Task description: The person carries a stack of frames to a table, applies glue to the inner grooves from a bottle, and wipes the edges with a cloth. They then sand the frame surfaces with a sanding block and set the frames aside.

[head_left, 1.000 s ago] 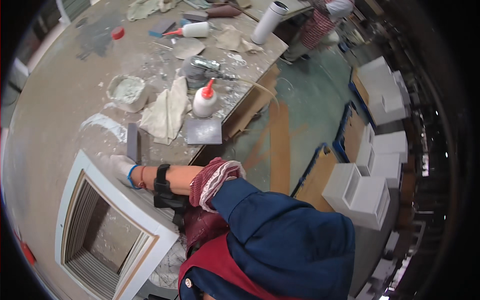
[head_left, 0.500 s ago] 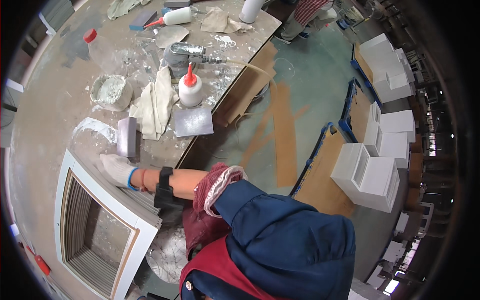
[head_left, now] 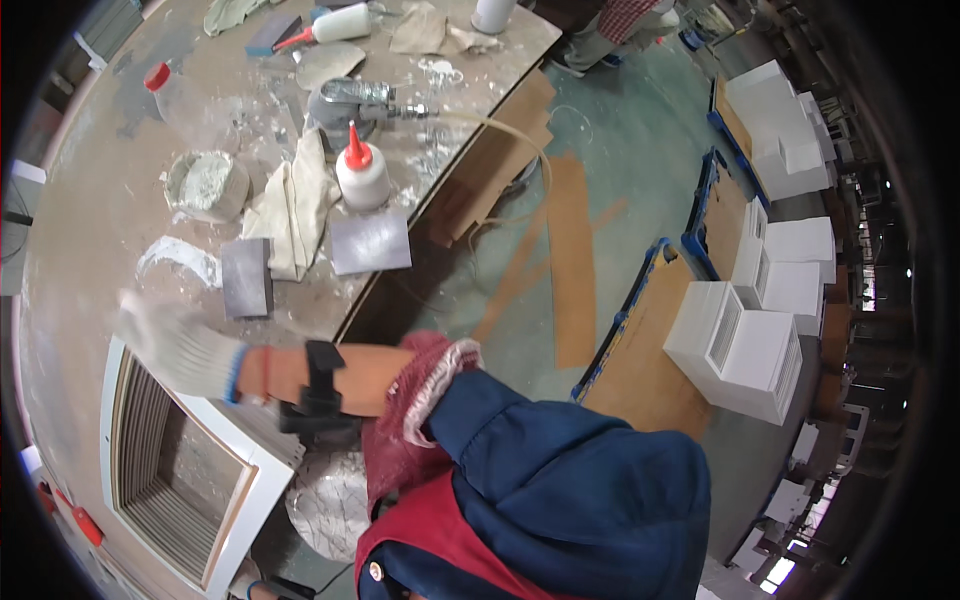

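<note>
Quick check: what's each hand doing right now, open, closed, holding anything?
Left hand: not in view.
Right hand: gloved, blurred, above the white frame; grip cannot be told.

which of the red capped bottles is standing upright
The squeeze bottle beside the rag, red nozzle pointing up. The other two, at the bench's far end, lie on their sides.

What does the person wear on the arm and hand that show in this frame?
One arm shows; which one cannot be told. Its hand wears a white knitted work glove with a blue cuff edge. A black strap band circles the bare forearm. Above it sits a pushed-up dark red sleeve with a frayed pale lining, then a navy blue jacket sleeve. The other hand is out of view.
</note>
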The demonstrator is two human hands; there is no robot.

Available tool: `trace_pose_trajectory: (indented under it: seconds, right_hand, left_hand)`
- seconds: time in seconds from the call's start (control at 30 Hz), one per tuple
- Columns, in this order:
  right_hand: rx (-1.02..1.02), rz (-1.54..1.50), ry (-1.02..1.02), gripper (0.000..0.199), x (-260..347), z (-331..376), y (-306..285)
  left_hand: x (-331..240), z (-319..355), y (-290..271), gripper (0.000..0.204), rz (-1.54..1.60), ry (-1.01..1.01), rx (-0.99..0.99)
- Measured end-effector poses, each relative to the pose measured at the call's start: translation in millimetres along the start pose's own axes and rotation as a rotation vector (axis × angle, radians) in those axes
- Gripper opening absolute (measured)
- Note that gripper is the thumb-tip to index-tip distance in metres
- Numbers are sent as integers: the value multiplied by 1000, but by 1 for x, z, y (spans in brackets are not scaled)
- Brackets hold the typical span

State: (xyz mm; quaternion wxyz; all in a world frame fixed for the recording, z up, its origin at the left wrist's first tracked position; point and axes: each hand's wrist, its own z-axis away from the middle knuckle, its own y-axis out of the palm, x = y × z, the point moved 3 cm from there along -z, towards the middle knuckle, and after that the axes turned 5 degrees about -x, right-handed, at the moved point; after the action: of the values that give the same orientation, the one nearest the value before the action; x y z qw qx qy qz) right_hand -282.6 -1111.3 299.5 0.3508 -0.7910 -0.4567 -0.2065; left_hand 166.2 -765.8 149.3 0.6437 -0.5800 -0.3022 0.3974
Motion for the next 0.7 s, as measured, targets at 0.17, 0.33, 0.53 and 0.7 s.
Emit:
trace_pose_trajectory:
  seconds: [0.17, 0.33, 0.53, 0.7]
  right_hand:
    - [334, -413, 319, 37, 38, -26, -83]
    - [23, -555, 157, 45, 42, 104, -125]
    - [505, -78, -16, 36, -20, 248, -228]
    - [576, 59, 416, 19, -49, 314, -262]
  left_hand:
    - [-4, -13, -16, 56, -174, 87, -118]
    - [-2, -28, -46, 55, -391, 171, -260]
    - [-47, 6, -73, 50, -228, 556, -343]
    - [-12, -26, -80, 41, -783, 494, -58]
